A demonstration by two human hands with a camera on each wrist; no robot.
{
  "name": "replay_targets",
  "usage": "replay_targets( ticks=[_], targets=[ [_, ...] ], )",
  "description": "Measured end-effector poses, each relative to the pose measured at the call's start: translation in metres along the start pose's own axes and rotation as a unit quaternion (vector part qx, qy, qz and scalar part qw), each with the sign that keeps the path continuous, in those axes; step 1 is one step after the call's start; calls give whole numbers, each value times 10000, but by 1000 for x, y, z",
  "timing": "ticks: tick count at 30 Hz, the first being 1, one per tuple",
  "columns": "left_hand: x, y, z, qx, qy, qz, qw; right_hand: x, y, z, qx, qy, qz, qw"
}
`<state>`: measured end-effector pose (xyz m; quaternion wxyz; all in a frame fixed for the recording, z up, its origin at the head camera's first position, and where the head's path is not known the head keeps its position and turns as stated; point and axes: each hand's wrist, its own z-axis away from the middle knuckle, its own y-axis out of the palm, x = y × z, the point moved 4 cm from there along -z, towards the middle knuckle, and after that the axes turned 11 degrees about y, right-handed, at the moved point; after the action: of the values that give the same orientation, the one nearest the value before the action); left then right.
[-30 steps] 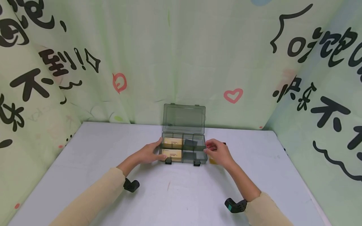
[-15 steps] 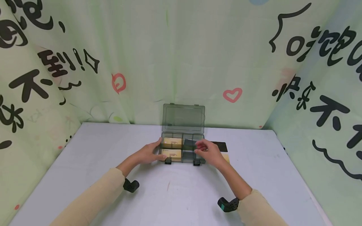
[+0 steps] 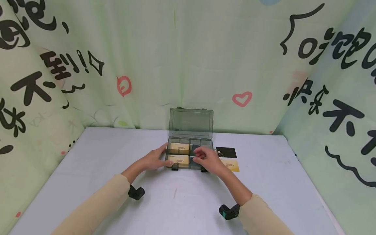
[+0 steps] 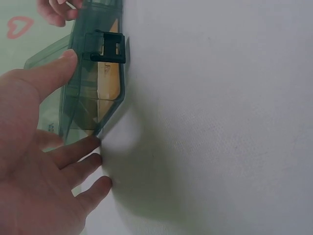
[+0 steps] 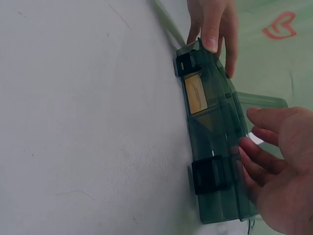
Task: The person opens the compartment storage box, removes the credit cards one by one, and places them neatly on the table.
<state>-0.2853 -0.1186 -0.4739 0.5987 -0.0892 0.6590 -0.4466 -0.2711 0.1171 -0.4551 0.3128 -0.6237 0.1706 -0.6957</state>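
Note:
A see-through grey-green plastic organizer box (image 3: 194, 165) stands with its lid (image 3: 191, 122) raised at the back. My left hand (image 3: 154, 158) holds its left end, thumb over the front rim and fingers against the side. Two yellow card stacks (image 3: 179, 160) lie in the left compartments, front and back. My right hand (image 3: 207, 158) is over the right compartments, covering most of them; a dark card (image 3: 194, 148) shows beside its fingers. In the right wrist view, the right hand's thumb and loosely bent fingers (image 5: 259, 156) are apart, the fingers at the box rim.
A black card (image 3: 226, 152) and a yellow card (image 3: 230, 164) lie on the white table (image 3: 182, 205), just right of the box. Two black latches (image 3: 175, 167) stick out at the box front. A printed curtain (image 3: 182, 65) hangs behind the table.
My right hand has moved left from the box's right edge to over its right compartments, uncovering the black and yellow cards on the table. The left hand and box have stayed put.

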Motion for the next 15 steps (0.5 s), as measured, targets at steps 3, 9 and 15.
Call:
replay_targets(
  ticks=[3, 9, 15],
  targets=[
    [0, 0, -1, -43, 1, 26, 10000, 1, 4, -2, 39, 15, 107, 9999],
    [0, 0, -2, -74, -33, 9, 10000, 2, 10, -4, 68, -84, 276, 9996],
    [1, -1, -3, -83, -14, 26, 10000, 5, 14, -6, 181, -216, 358, 9990]
  ],
)
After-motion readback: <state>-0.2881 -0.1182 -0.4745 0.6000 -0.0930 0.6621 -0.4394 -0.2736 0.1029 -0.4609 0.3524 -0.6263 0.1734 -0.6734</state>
